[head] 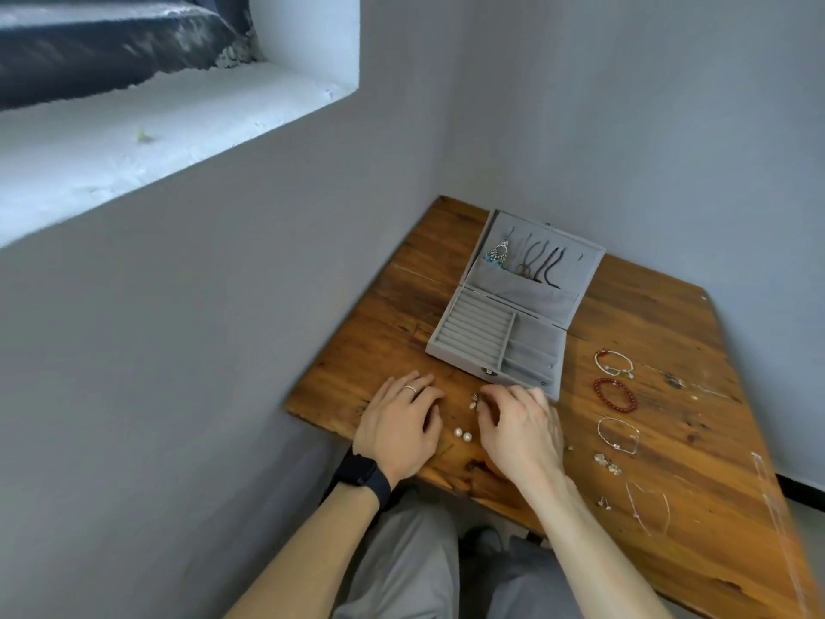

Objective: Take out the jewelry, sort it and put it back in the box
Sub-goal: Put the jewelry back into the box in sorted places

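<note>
We are looking down at a wooden table (669,332) pushed into the corner of a grey-walled room. The grey jewelry box (451,346) is standing open toward the table's far left corner, with its lid (580,279) leaning back. Inside the lid, a pendant (499,252) with turquoise beads and several dark cords (542,265) are hanging above a fabric pocket. The base is showing ring rolls on its left and plain compartments on its right.

The left hand (399,422) is lying on the table by the near left edge, its fingers loosely bent and holding nothing (there is a ring (410,389) on one finger and a black watch (361,475) on the wrist). The right hand (520,428) is hovering just in front of the box's front wall. Its fingers are curling downward, with their tips right beside a small metal earring (474,402). We are not able to tell whether they are pinching it or only touching it. Two pearl earrings (463,434) are lying on the wood between the hands.

To the right of the box, more pieces are lying in a row that is running toward the near edge, each apart from the next. First comes a silver bracelet (600,353) with a red section, then a red bead bracelet (597,387) and a thin chain bracelet (600,428). After these we are seeing a cluster of small earrings (607,464), a tiny stud (603,502) and a fine chain necklace (636,507).
</note>
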Demonstrator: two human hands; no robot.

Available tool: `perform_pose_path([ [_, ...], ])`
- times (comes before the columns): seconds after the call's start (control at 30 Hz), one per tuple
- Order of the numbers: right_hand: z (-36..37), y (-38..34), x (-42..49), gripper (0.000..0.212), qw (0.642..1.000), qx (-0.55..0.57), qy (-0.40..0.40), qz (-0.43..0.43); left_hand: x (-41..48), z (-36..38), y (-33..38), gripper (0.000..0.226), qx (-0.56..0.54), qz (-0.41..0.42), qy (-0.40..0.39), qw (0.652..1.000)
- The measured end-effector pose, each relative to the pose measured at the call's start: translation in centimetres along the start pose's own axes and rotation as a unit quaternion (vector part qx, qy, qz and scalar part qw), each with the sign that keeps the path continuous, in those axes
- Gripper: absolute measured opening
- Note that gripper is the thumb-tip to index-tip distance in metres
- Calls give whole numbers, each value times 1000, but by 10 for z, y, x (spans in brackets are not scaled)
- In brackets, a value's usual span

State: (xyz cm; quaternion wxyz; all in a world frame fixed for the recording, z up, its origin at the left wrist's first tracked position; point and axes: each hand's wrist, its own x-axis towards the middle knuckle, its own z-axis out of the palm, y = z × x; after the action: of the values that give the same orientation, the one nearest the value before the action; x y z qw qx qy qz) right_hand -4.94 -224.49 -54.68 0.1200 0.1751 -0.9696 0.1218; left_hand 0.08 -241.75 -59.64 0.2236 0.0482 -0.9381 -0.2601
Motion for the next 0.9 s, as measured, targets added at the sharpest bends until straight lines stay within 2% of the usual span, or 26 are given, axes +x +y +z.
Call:
perform_pose_path([
  [0.23, 1, -2, 6, 18, 1000, 9, 1, 0, 1, 4, -3, 26, 0, 1, 1, 1000],
  [0.43, -16, 5, -5, 10, 990, 137, 30, 4, 3, -7, 3, 24, 17, 22, -5, 1000],
  [0.57, -34, 13, -27, 11, 958, 279, 40, 50, 3, -12, 4, 23, 25, 28, -11, 999],
  [0.7, -43, 23, -59, 12, 907, 398, 51, 128, 6, -18, 9, 23, 33, 31, -30, 999],
  [0.9, -30, 39, -102, 10, 854, 474, 42, 208, 27, -20, 17, 25, 77, 13, -83, 994],
])
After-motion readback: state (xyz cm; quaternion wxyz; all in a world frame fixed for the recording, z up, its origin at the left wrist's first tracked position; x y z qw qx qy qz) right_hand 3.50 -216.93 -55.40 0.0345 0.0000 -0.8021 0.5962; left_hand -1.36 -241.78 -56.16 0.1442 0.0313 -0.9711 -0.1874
